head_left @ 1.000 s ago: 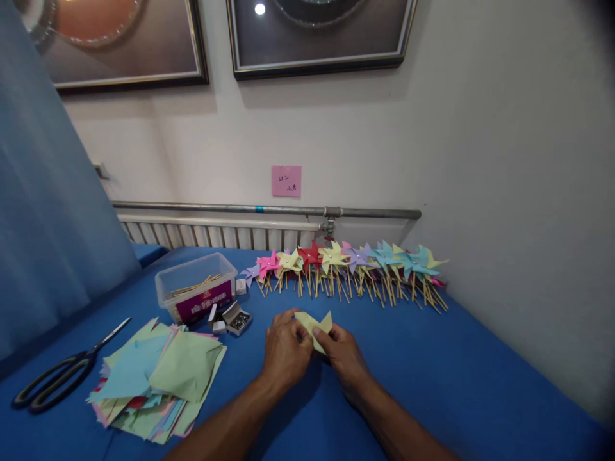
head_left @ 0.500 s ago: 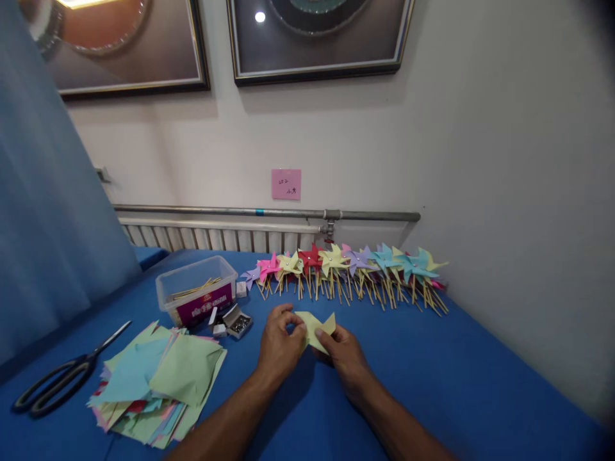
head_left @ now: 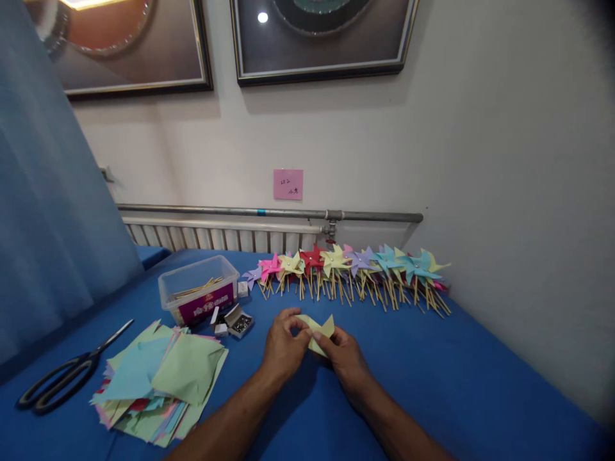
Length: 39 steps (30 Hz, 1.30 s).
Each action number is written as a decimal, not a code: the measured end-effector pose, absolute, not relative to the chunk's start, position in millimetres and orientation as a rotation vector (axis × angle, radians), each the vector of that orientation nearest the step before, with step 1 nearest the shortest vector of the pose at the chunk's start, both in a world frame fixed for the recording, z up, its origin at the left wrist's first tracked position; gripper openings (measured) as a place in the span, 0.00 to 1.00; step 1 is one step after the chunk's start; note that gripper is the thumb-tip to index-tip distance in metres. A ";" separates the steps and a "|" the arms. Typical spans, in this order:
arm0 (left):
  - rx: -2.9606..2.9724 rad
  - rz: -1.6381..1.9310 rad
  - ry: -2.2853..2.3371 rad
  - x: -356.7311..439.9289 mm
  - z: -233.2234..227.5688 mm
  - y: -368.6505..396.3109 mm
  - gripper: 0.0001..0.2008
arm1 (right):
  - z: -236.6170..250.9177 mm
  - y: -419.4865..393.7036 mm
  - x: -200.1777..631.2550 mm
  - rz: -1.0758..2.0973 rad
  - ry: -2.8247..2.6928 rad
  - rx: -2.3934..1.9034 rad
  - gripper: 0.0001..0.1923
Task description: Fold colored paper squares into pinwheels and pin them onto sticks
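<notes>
Between my two hands is a pale yellow paper pinwheel blade piece (head_left: pixel 321 346), its corners partly folded in and one tip standing up on the right. My left hand (head_left: pixel 287 342) pinches its left side, with thumb and forefinger curled toward the centre. From the right, my right hand (head_left: pixel 346 358) grips the paper, thumb pressed on its middle close to the left thumb. The fingers behind the sheet are hidden. To the left of my hands sits an open small box of metal pins (head_left: pixel 240 322).
A row of finished paper pinwheels (head_left: pixel 336 262) on sticks lies along the back. At left are a clear plastic tub (head_left: pixel 223 272) of sticks, a stack of coloured paper sheets (head_left: pixel 187 368) and black-handled scissors (head_left: pixel 77 371). Blue cloth (head_left: pixel 432 378) covers the table.
My left thumb and fingers have moved right, closer to the right thumb at the paper's centre. The paper's left part is folded in more. The view has shifted slightly.
</notes>
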<state>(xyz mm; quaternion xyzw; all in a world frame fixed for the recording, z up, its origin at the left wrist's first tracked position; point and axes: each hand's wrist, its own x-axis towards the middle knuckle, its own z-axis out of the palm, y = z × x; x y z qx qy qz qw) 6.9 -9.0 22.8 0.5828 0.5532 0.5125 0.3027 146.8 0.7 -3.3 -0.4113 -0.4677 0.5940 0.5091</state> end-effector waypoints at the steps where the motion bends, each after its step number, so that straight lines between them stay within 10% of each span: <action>1: 1.542 1.362 1.471 7.0 23.1 -9.1 0.05 | -3.4 1.1 146.9 1.426 -1.143 -0.984 0.26; 39: 1.087 1.383 1.337 10.0 28.5 -5.3 0.01 | 1.1 -3.8 142.9 1.441 -1.134 -1.005 0.25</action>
